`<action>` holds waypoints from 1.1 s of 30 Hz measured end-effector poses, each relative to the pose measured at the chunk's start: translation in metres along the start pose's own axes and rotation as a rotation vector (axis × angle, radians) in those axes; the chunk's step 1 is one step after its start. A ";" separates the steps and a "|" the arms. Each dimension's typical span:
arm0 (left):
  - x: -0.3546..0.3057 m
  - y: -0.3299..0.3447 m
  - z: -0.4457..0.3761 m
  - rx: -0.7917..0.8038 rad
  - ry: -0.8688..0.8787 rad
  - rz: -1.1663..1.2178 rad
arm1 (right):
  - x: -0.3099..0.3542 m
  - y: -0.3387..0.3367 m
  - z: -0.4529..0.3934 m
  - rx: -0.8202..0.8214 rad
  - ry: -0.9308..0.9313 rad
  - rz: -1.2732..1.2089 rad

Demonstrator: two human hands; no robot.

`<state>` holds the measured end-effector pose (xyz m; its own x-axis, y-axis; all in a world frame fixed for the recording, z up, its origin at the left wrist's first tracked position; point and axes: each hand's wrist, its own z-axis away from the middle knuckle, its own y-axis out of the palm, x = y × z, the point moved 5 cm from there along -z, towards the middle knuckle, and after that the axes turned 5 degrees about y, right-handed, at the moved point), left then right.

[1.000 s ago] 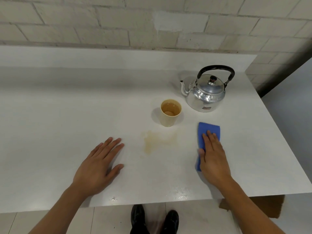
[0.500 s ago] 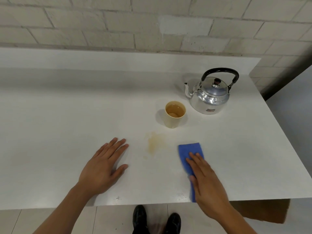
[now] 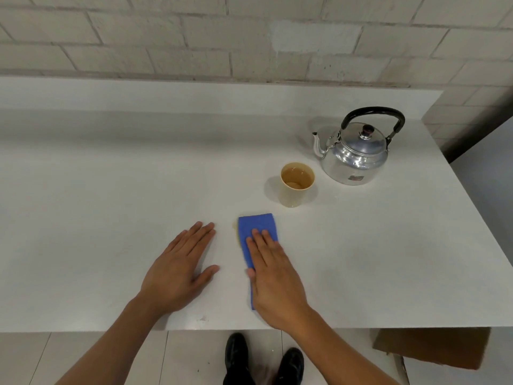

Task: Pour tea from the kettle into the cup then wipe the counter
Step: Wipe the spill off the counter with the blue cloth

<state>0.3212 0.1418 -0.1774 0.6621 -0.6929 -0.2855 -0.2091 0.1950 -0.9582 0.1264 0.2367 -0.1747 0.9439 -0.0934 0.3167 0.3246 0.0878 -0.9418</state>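
Note:
A shiny metal kettle [image 3: 354,157] with a black handle stands upright at the back right of the white counter [image 3: 111,190]. Just left of it and nearer to me, a beige cup [image 3: 297,184] holds brown tea. My right hand [image 3: 274,276] presses flat on a blue cloth [image 3: 256,226] lying over a tea spill; a thin brownish trace [image 3: 235,226] shows at the cloth's left edge. My left hand [image 3: 180,270] rests flat on the counter beside it, fingers spread, holding nothing.
A brick wall runs behind the counter's raised back ledge [image 3: 222,95]. The counter's front edge is near my wrists, its right edge slants past the kettle. A brown cardboard box [image 3: 430,345] sits on the tiled floor below at right, next to my black shoes [image 3: 263,359].
My right hand has slid the blue cloth leftward across the counter onto the brown spill, which is now mostly covered. My left hand, the cup and the kettle have stayed put.

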 end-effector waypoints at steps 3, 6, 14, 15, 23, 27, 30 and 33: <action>0.000 0.000 0.001 -0.008 -0.004 0.005 | -0.011 -0.003 0.025 0.011 -0.080 -0.044; 0.000 -0.001 0.000 -0.019 -0.011 0.014 | -0.047 -0.011 0.046 -0.020 -0.007 -0.095; 0.006 0.001 0.002 -0.045 -0.116 0.047 | -0.032 -0.010 -0.025 -0.002 0.012 0.013; 0.006 0.001 0.002 -0.043 -0.117 0.047 | -0.020 -0.007 -0.037 0.002 -0.003 0.025; 0.009 0.002 0.002 -0.009 -0.096 0.093 | 0.014 0.001 -0.020 0.063 -0.296 0.003; 0.008 0.001 0.002 -0.022 -0.102 0.071 | -0.039 -0.012 0.006 0.014 -0.189 -0.013; 0.007 0.001 0.002 -0.014 -0.104 0.088 | -0.049 -0.017 -0.015 -0.005 -0.074 0.040; 0.009 -0.002 0.003 -0.040 -0.105 0.191 | -0.020 -0.011 -0.048 0.010 -0.079 0.082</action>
<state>0.3300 0.1375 -0.1779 0.6788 -0.5691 -0.4640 -0.3652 0.2867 -0.8857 0.1013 0.1902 -0.1760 0.9690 -0.0066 0.2471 0.2465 0.1017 -0.9638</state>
